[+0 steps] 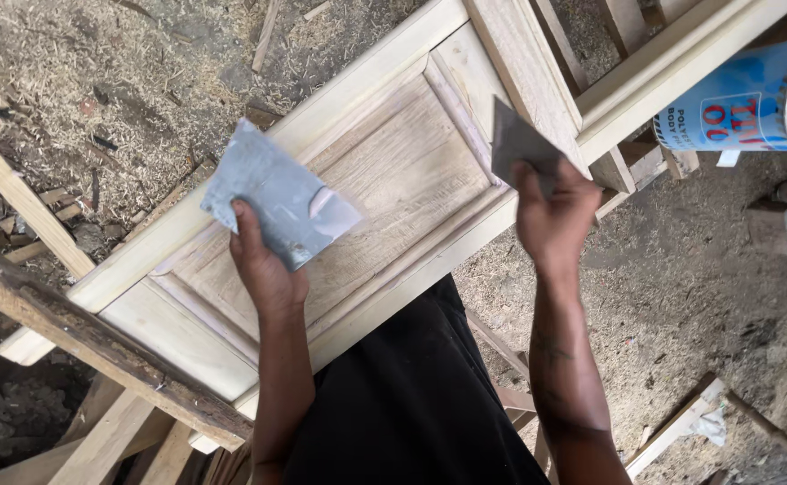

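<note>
Pale unfinished wooden panel door (384,180) lies flat below the person, whose left hand (263,265) grips a grey smeared metal sheet (277,193) (held level like a palette) while right-hand fingers (546,211) pinch a dark scraper blade (517,142) against the frame.

Grey flat plate (277,193) and dark scraper blade (519,144) held above pale wooden panel door (393,171).

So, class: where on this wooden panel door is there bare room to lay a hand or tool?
The recessed centre panel of the pale wooden panel door is bare between the left hand holding a grey flat sheet and the right hand holding a dark scraper. The blue-and-white can and stacked timber frames crowd the upper right.
</note>
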